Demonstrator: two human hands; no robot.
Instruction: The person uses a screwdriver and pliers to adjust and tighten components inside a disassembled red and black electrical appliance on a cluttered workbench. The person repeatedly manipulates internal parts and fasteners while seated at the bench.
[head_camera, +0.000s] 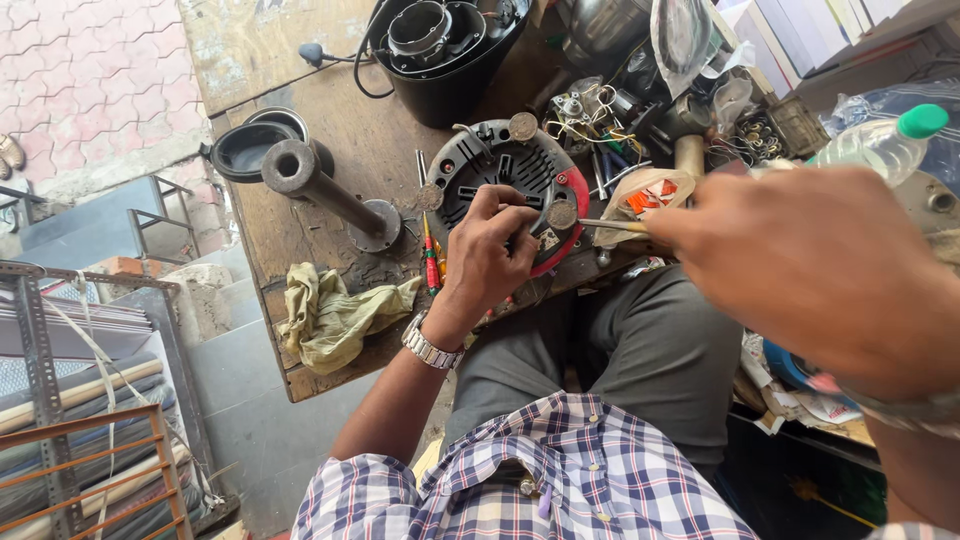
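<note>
A round black appliance base (497, 170) with a red rim and round rubber feet lies upside down near the front edge of a worn wooden workbench (350, 140). My left hand (490, 250), with a metal watch at the wrist, rests on the base's near edge and grips it. My right hand (810, 270) is close to the camera and blurred. It holds a thin screwdriver (612, 226) whose tip points at the base's right side, near a rubber foot.
A black tub (450, 50) of parts stands at the back. A metal pipe on a flange (325, 190) and a black lid (245, 148) lie at left, a yellow rag (335, 315) at the front. Loose wires, a plastic bottle (880, 145) and clutter fill the right.
</note>
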